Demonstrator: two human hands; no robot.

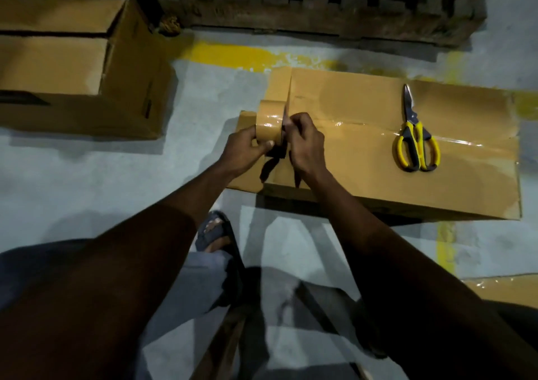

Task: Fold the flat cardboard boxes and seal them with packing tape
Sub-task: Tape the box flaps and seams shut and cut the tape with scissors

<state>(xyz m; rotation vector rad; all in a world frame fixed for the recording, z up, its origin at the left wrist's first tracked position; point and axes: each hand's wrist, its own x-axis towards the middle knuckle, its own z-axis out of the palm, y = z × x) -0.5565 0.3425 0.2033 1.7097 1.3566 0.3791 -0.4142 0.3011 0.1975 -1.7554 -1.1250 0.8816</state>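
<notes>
A closed brown cardboard box (364,158) lies on the floor in front of me, a glossy strip of tape running along its top seam. Over its left end my left hand (247,148) grips a roll of brown packing tape (269,123). A length of tape (281,84) stands pulled up from the roll. My right hand (305,143) pinches the tape right beside the roll. Yellow-handled scissors (414,138) lie on the box top to the right, apart from both hands.
A larger folded box (72,68) stands at the left. A wooden pallet (320,7) stacked with flat material fills the back. Yellow floor lines (233,55) cross the grey concrete. Another taped cardboard piece (506,289) shows at the right edge. My sandalled foot (217,234) is below the box.
</notes>
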